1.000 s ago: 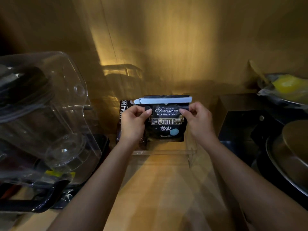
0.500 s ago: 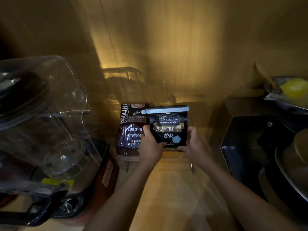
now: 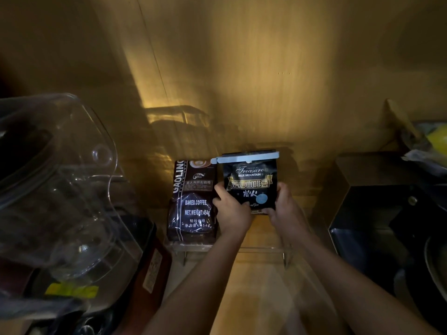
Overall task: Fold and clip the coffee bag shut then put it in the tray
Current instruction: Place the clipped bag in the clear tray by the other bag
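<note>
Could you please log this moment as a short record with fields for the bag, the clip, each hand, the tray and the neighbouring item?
bag: black Blue Mountain coffee bag, upright
clip: pale clip across the bag's folded top
left hand: left hand gripping the bag's lower left edge
right hand: right hand gripping its lower right edge
tray: clear tray, bag at its right side
neighbour: brown coffee bag standing left of it
</note>
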`<control>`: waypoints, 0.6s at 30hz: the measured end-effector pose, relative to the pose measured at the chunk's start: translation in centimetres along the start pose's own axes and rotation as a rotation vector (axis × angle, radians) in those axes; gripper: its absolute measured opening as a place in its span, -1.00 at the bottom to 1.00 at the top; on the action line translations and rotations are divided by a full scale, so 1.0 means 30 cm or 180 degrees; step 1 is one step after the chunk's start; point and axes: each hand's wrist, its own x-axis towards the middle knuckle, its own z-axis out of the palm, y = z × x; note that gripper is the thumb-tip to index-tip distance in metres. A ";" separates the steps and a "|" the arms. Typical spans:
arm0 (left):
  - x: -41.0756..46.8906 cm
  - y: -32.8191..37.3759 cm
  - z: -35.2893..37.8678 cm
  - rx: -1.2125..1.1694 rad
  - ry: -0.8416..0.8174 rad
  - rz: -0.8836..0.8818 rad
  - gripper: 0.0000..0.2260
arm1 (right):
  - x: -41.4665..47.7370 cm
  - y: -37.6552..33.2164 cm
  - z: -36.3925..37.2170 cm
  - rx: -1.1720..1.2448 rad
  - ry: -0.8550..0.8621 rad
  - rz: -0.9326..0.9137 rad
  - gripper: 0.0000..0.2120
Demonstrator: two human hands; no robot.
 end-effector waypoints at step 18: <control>0.098 0.049 0.051 -0.0288 -0.0162 -0.0202 -0.31 | 0.112 0.010 0.024 -0.0711 0.0077 0.0131 -0.42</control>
